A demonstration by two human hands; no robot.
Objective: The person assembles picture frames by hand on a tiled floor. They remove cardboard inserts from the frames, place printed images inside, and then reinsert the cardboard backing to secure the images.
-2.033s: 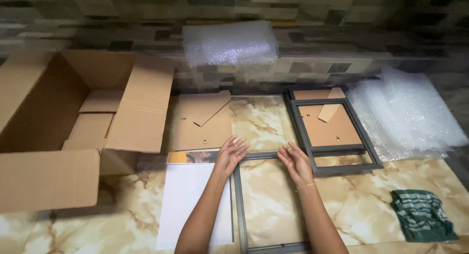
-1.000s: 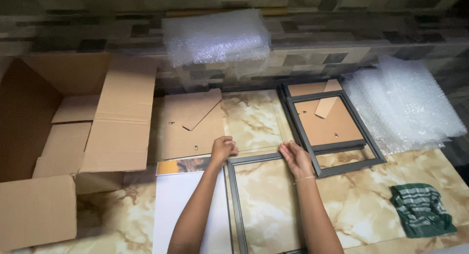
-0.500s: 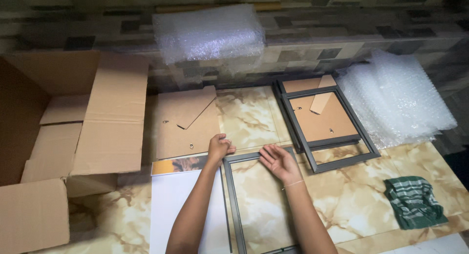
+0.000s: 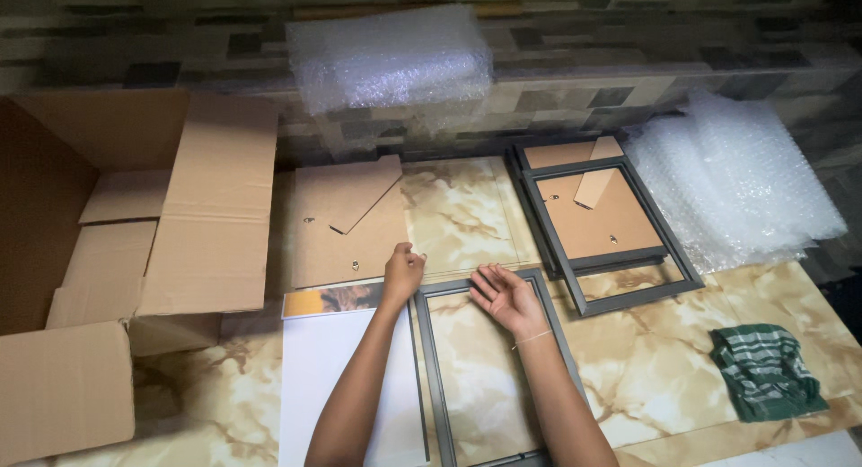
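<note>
The left hand sat curled at the top left corner of the empty grey frame, its grip loosely closed at the frame's corner edge (whether it actually pinched the frame or only rested there could not be told). A second before, the right hand had been pressed down on the frame's top right corner; now the right hand had come off that corner and lay inside the opening, palm turned up and fingers spread, its grip released and holding nothing. The frame itself lay flat on the marble-patterned table, directly before the person, between a white sheet on its left and bare table on its right. A printed picture peeped out above the white sheet, and a cardboard backing board lay just beyond the left hand. Farther right, two stacked frames with their brown backs showing sat near a heap of bubble wrap; another roll of bubble wrap rested on the ledge behind. A green cloth lay near the right edge, and an open cardboard box stood on the left.
</note>
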